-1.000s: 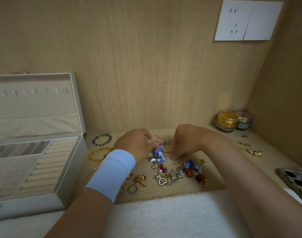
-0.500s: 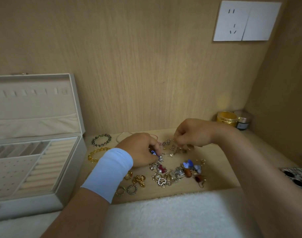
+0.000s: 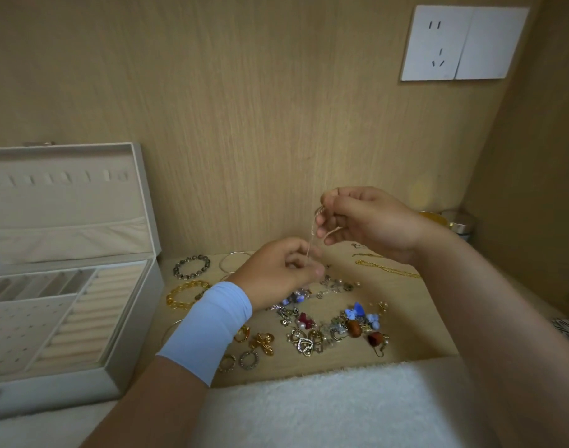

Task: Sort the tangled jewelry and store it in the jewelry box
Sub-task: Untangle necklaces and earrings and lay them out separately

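Your right hand (image 3: 370, 221) pinches the chain (image 3: 310, 241) high | left hand (image 3: 276, 270) pinches it low | likely stretched to clear the pile (image 3: 325, 324).

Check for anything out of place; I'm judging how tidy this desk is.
Yes: a jumbled pile of earrings and charms sprawls on the desk, pieces overlapping. A thin chain stretches between the right hand and left hand. The box stands open.

One thin chain (image 3: 310, 240) strung between two pinches, right grip (image 3: 370, 221) above, left grip (image 3: 276, 273) just below, jewelry pile (image 3: 325, 328) beneath them
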Available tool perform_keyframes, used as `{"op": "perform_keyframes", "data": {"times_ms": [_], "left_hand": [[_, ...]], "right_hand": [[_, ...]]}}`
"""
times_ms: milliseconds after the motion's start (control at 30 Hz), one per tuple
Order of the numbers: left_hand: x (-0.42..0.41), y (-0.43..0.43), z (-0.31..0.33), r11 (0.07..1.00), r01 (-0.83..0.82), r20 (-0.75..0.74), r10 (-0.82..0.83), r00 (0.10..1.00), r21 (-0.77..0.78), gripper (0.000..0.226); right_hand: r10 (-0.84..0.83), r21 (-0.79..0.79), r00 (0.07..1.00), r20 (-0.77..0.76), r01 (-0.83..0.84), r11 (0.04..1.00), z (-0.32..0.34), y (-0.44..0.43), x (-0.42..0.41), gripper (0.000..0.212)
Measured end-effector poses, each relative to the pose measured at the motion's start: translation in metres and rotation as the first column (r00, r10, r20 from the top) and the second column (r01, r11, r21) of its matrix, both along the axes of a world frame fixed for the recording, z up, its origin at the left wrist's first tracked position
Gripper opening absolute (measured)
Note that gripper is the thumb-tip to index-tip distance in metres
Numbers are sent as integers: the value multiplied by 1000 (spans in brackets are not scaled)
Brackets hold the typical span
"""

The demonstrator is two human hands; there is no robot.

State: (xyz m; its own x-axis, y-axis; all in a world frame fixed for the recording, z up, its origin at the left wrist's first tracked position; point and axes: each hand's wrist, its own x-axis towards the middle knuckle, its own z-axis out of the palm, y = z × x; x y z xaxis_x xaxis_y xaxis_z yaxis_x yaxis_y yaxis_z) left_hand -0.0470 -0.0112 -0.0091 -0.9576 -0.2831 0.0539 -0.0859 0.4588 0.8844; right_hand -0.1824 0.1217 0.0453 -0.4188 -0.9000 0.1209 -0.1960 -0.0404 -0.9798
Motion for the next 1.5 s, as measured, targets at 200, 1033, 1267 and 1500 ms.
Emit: {"op": "perform_keyframes", "data": {"times_ms": [200, 1033, 1267, 1500], "left_hand": [[4, -9, 7, 992, 33, -86, -22, 996, 126, 13], [2, -17, -9, 919, 96, 219, -11, 976, -382, 33], [3, -21, -8, 922, 88, 257, 13, 966, -376, 20], [5, -24, -10, 967, 53, 198, -3, 980, -249, 31]], "right_hand": [[-70, -170, 981, 183, 102, 980, 8, -6, 7, 21], [50, 425, 935, -352, 112, 898, -16, -8, 7, 14], [224, 692, 909, -352, 92, 716, -23, -9, 6, 16], [239, 690, 882, -406, 125, 713, -25, -13, 10, 23]]}}
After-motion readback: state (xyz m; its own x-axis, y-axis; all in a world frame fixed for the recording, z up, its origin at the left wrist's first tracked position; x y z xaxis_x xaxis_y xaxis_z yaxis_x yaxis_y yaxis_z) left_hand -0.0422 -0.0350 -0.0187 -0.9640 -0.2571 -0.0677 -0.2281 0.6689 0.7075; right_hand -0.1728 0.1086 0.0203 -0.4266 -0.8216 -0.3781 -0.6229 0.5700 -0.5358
